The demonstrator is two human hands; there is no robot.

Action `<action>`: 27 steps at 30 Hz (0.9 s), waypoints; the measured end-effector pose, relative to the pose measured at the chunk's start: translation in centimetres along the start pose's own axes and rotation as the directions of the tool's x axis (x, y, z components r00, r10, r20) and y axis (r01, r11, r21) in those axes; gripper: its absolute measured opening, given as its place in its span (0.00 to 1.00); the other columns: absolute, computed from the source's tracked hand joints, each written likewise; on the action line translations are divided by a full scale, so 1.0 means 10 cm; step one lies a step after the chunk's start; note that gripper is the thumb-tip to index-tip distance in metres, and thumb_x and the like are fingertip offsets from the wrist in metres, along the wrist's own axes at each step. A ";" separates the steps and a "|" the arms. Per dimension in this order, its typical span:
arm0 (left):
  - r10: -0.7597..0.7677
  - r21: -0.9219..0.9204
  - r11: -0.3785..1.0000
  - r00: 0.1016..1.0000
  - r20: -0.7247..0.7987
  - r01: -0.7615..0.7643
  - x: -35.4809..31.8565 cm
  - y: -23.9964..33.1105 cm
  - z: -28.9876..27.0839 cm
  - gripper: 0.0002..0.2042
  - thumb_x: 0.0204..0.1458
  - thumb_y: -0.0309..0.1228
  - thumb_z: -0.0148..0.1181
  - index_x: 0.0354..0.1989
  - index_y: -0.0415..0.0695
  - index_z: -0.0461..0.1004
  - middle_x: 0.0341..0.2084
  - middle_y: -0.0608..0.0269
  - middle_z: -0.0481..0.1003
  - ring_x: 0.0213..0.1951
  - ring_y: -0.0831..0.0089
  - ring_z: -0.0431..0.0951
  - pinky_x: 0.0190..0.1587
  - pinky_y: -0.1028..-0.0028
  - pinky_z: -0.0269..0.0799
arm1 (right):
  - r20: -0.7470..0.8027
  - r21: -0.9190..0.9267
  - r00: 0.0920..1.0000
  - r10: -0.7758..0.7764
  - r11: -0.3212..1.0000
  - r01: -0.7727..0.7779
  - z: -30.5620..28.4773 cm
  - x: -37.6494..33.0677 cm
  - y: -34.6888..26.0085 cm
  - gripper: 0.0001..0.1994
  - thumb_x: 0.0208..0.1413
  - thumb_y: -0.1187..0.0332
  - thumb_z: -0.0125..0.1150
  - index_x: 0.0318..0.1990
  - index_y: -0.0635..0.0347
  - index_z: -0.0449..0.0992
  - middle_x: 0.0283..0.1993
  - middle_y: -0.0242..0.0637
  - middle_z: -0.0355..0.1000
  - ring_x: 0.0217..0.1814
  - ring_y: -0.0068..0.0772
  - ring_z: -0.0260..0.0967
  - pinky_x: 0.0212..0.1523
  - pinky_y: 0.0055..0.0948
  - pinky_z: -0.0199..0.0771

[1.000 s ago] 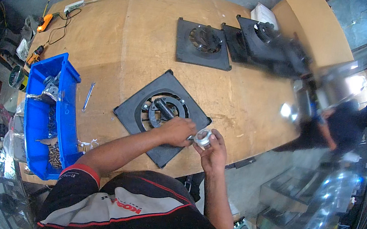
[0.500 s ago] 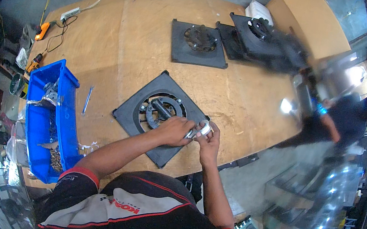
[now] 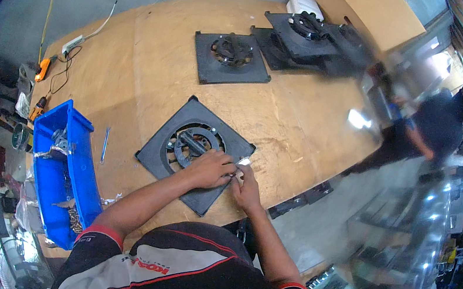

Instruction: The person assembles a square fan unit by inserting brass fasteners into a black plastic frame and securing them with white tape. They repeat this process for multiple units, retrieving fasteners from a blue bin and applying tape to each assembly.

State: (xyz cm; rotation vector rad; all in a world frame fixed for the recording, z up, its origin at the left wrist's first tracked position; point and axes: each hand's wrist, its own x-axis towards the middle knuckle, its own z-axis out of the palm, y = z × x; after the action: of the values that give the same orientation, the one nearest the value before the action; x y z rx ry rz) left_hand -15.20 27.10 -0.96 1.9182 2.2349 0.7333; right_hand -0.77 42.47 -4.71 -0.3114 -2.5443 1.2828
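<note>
My left hand and my right hand meet above the right corner of a square black plate, which lies turned like a diamond on the table. Between their closed fingers is a small silvery metal part, mostly covered; only a bright edge shows. Set in the plate's round opening is a black ring with spokes. A thick black bar lies across that ring, its near end close to my left fingers.
Left stands a blue bin with metal parts and screws. Beyond it are a pen-like stick, orange power tools and a power strip. More black plates lie at the back. Another person is at the right.
My hands have drawn closer together, and the silvery part is now more hidden by my fingers. The whole view has shifted slightly; the plate stays beneath my hands.
</note>
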 end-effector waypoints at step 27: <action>0.090 0.074 0.993 0.995 0.051 -0.094 0.05 -0.11 0.12 0.13 0.50 0.41 0.63 0.37 0.44 0.77 0.43 0.53 0.76 0.46 0.51 0.75 0.47 0.54 0.71 | -0.133 -0.178 0.989 0.071 0.979 -0.095 0.52 -0.38 0.12 0.12 0.55 0.64 0.64 0.42 0.63 0.79 0.47 0.56 0.69 0.49 0.61 0.68 0.48 0.50 0.71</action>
State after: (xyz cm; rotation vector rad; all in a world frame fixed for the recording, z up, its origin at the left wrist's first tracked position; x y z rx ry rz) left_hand -15.81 27.85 -2.41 2.0629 2.1893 0.6149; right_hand 1.18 38.11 -9.22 -0.5254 -2.5687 1.0207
